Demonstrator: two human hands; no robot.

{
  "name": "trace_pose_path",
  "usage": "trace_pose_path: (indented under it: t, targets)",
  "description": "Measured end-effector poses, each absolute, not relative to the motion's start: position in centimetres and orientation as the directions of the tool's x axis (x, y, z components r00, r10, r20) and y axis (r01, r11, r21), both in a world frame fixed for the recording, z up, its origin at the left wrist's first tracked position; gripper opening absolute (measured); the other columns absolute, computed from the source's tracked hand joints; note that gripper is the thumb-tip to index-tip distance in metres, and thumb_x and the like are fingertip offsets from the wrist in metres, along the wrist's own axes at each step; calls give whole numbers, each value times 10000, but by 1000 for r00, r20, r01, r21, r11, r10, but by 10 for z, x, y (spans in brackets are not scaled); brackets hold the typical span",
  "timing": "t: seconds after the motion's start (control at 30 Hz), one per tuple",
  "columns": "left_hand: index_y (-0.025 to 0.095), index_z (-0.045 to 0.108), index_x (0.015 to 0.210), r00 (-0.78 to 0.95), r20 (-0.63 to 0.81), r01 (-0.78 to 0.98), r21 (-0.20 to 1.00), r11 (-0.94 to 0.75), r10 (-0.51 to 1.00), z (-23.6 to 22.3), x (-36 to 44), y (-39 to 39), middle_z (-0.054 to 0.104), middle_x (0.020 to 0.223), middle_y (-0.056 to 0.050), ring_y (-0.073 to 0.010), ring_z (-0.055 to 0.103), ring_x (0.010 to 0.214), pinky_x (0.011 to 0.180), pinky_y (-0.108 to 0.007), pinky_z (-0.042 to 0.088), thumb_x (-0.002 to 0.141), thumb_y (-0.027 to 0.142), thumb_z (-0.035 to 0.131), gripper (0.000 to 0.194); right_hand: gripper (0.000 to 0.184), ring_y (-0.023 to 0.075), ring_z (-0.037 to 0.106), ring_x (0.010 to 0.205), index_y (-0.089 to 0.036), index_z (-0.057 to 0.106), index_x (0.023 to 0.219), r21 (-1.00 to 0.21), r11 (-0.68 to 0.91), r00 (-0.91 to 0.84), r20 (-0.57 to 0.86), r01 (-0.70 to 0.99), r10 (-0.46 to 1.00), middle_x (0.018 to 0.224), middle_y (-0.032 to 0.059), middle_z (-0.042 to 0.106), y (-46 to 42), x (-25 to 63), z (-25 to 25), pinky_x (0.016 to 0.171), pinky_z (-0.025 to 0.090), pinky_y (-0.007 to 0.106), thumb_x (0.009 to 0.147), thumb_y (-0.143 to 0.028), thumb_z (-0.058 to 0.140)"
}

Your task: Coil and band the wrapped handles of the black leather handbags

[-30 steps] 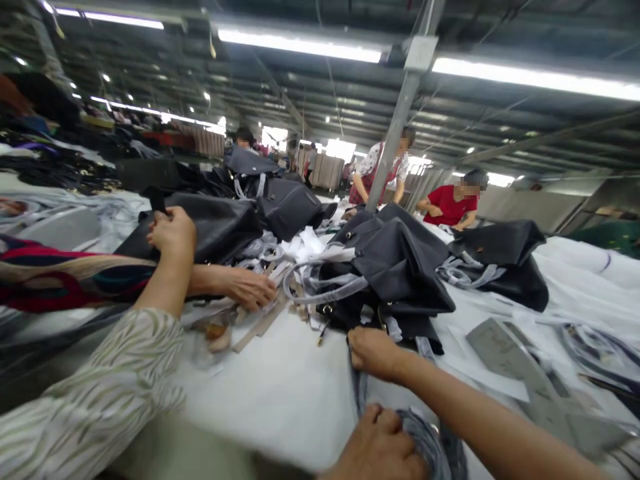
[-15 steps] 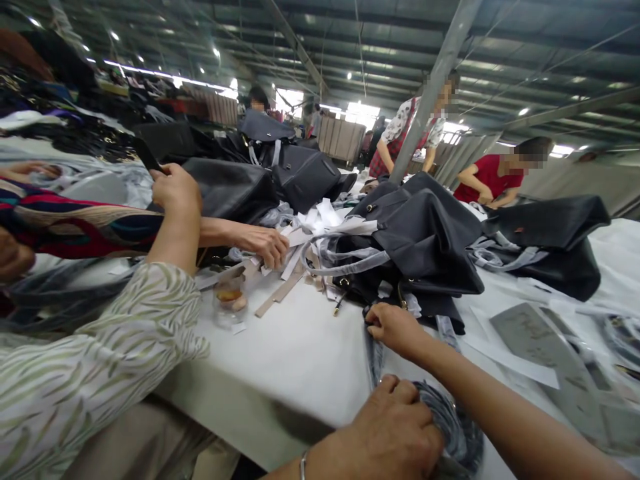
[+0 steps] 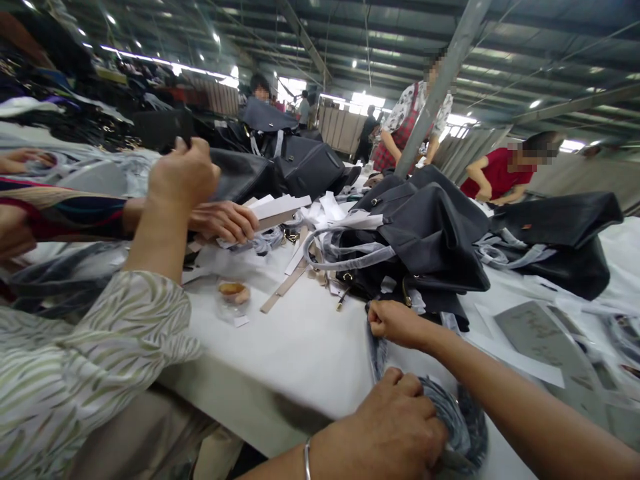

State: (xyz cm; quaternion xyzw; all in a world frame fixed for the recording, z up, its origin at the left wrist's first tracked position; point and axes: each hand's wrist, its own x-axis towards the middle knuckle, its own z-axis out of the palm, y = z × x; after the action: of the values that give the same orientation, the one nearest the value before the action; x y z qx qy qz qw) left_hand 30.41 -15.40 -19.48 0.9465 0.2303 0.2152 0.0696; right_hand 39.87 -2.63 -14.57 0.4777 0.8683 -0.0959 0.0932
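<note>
My left hand point(image 3: 387, 423), a bangle at its wrist, lies with curled fingers over a coiled grey strap point(image 3: 445, 413) in clear film at the table's near edge. Its fingertips are partly hidden. Just beyond, my right hand point(image 3: 395, 323) is closed in a pinch on the upper end of a dark film-wrapped strap point(image 3: 377, 357), which runs down towards my left hand. Touching distance from my right hand, a black bag point(image 3: 425, 240) lies tilted, its handles point(image 3: 350, 260) wrapped in pale film. A zip pull point(image 3: 341, 299) hangs from it onto the white table point(image 3: 300, 360).
At left, a co-worker's raised fist point(image 3: 185, 170) and another person's hand point(image 3: 227, 222) at pale strips point(image 3: 280, 210) reach in. A small clear bag point(image 3: 233, 300) lies before them. More black bags point(image 3: 555, 233), a grey panel point(image 3: 545, 347) and a metal post point(image 3: 440, 87) stand around.
My hands have stayed almost in place. The co-worker's raised fist has shifted right and the black piece in it no longer shows. The other person's hand has drawn left, with pale strips lifted beside it.
</note>
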Motion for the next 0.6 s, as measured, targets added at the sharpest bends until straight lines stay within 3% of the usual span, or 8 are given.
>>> trace_pose_path:
  t: [0.33, 0.6]
  targets:
    - [154, 549, 788, 767, 478, 421, 128, -898, 428, -198, 311, -154, 569, 761, -19, -209, 464, 806, 726, -395, 303, 835, 373, 570, 225, 158, 251, 609, 882, -111, 585, 932, 236, 554, -559, -50, 799, 828, 919, 140, 623, -19, 390, -146, 745, 423, 301, 858, -89, 448]
    - [160, 563, 768, 796, 429, 410, 133, -902, 426, -197, 317, -154, 574, 740, -36, -216, 466, 820, 773, -406, 303, 767, 397, 619, 244, 237, 288, 598, 920, -103, 576, 958, 275, 479, -509, 45, 834, 859, 957, 180, 609, -9, 391, -154, 755, 454, 339, 906, -78, 346]
